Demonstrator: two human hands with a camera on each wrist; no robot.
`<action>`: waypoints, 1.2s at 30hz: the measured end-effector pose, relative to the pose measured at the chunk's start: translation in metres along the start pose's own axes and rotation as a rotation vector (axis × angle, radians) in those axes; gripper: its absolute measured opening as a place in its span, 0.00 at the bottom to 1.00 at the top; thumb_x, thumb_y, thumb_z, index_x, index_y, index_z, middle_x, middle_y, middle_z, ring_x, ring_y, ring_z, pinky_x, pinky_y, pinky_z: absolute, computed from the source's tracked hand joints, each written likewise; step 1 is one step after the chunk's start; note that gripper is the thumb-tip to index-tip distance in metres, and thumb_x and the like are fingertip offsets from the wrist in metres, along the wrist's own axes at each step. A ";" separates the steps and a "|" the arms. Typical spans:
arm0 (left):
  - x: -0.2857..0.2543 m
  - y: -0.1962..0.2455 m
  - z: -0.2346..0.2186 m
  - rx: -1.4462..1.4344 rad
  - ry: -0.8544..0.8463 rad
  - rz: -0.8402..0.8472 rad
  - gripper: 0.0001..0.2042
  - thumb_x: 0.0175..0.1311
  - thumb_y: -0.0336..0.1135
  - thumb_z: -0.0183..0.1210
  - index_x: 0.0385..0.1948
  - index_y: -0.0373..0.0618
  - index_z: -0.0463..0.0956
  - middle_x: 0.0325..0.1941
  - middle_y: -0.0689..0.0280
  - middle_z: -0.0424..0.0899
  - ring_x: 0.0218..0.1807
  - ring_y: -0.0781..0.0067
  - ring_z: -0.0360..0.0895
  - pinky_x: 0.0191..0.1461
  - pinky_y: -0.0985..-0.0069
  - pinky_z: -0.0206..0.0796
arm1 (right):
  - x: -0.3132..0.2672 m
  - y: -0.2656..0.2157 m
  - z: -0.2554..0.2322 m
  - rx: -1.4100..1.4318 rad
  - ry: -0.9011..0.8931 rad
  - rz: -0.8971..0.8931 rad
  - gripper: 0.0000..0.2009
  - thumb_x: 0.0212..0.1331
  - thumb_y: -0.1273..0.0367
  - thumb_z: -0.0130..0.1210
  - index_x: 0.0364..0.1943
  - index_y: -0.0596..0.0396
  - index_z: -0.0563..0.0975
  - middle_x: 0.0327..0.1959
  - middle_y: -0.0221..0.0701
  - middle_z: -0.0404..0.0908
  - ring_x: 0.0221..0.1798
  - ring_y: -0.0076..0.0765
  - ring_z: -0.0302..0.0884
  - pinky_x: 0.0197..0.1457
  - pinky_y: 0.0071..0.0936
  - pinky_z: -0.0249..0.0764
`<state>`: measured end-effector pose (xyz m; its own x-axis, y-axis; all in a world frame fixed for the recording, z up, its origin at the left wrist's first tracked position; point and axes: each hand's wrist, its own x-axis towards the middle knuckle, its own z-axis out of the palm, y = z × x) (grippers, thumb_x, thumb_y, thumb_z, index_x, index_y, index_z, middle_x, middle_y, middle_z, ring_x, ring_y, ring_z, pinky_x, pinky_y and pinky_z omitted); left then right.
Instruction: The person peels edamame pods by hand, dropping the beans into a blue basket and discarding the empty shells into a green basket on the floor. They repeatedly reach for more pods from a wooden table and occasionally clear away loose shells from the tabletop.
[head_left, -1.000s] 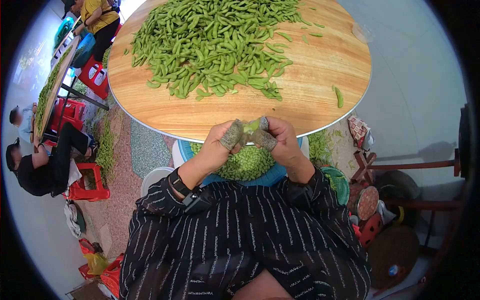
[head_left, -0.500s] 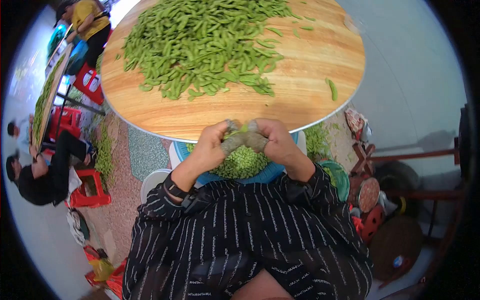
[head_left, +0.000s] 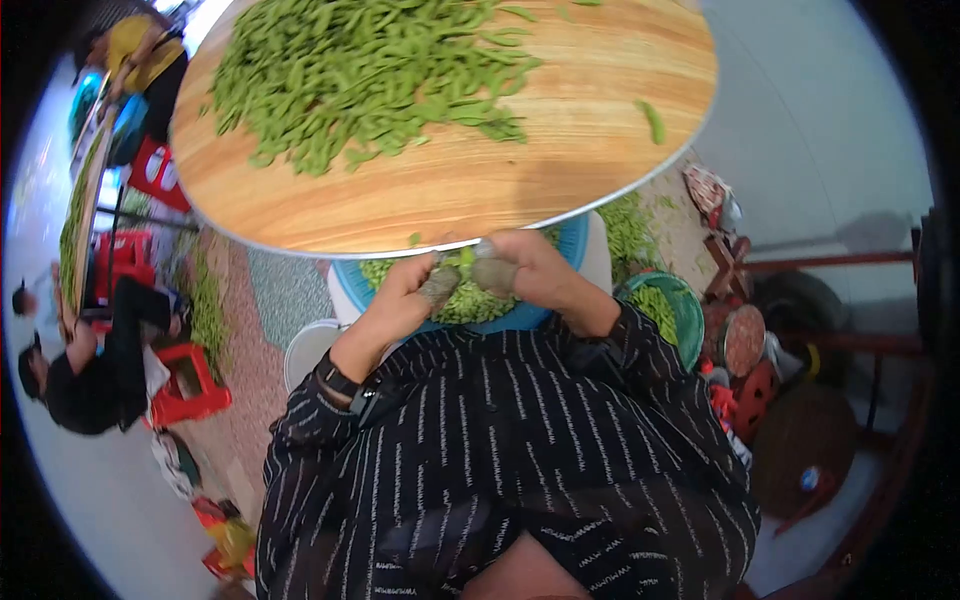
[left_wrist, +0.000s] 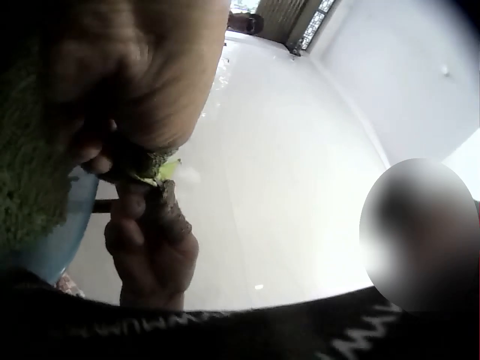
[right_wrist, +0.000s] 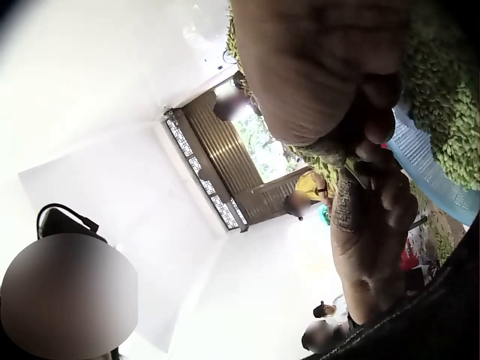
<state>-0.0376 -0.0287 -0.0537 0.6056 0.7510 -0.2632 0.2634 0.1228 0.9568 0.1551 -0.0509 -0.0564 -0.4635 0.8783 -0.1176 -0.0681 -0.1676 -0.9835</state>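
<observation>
Both hands are close together just off the near edge of the round wooden table (head_left: 600, 160), over a blue basin (head_left: 572, 240) of shelled green beans (head_left: 478, 304). Grey-green coverings wrap the thumbs and some fingertips. A green pod (left_wrist: 169, 170) lies between the fingertips in the left wrist view, pinched by the left hand (head_left: 395, 305) and the right hand (head_left: 548, 272). The right wrist view shows the curled fingers of both hands meeting, the left hand (right_wrist: 371, 240) below the right hand (right_wrist: 322, 71). A large heap of pods (head_left: 350, 75) covers the table's far left part.
One loose pod (head_left: 652, 121) lies on the table's right side. A green basket (head_left: 686, 308) with pods stands right of the lap, a white bucket (head_left: 308, 350) left. Pods litter the floor (head_left: 275, 295). Red stools (head_left: 190, 385) and seated people are at the left, wooden frames at the right.
The head view has shifted, so the table sits higher and further left. The hands remain together over the basin, a little further apart than half a second ago.
</observation>
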 end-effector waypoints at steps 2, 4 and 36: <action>0.000 -0.001 0.002 -0.168 -0.004 -0.079 0.06 0.58 0.32 0.47 0.31 0.41 0.70 0.18 0.76 0.65 0.19 0.86 0.58 0.21 0.87 0.50 | 0.000 -0.002 0.000 0.091 0.070 0.021 0.05 0.52 0.70 0.50 0.26 0.57 0.73 0.17 0.22 0.69 0.18 0.14 0.62 0.20 0.14 0.58; -0.004 -0.004 0.005 -0.303 0.013 -0.094 0.07 0.61 0.34 0.46 0.27 0.43 0.68 0.16 0.74 0.63 0.16 0.87 0.55 0.18 0.88 0.46 | 0.000 0.000 -0.001 0.152 0.042 0.035 0.05 0.52 0.71 0.50 0.26 0.58 0.73 0.17 0.22 0.69 0.18 0.14 0.62 0.21 0.14 0.59; 0.128 0.078 -0.072 1.265 0.321 0.443 0.13 0.48 0.39 0.55 0.29 0.39 0.71 0.23 0.53 0.75 0.29 0.52 0.73 0.31 0.61 0.64 | -0.168 0.058 -0.119 -0.995 0.538 0.516 0.08 0.38 0.72 0.52 0.25 0.63 0.73 0.22 0.50 0.71 0.27 0.53 0.70 0.31 0.37 0.66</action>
<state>0.0067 0.1238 -0.0035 0.6643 0.7092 0.2362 0.6977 -0.7017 0.1444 0.3344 -0.1547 -0.1105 0.1998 0.9218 -0.3322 0.8223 -0.3421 -0.4548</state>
